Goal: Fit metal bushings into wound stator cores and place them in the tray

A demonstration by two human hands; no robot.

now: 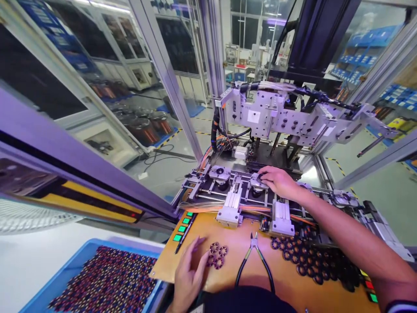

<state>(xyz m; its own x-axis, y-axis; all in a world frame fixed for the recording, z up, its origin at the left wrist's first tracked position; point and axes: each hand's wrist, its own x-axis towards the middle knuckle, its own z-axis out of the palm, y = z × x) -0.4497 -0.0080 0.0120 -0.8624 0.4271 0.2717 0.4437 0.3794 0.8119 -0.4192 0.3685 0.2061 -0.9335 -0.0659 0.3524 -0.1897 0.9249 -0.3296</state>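
Observation:
My right hand (276, 181) reaches forward into the machine, its fingers curled down on the second round fixture (257, 183) of the slide. What lies under the fingertips is hidden. My left hand (189, 273) rests on the brown work board (234, 271), fingers together, touching a small group of dark ring-shaped parts (217, 255). An empty round fixture (220, 173) sits to the left of the right hand.
Black-handled pliers (254, 256) lie on the board between the hands. A heap of several ring parts (312, 258) lies at the right. A blue tray (97, 280) full of rings stands at the lower left. Green buttons (181, 227) line the board's left edge. A metal head (293, 115) hangs above the fixtures.

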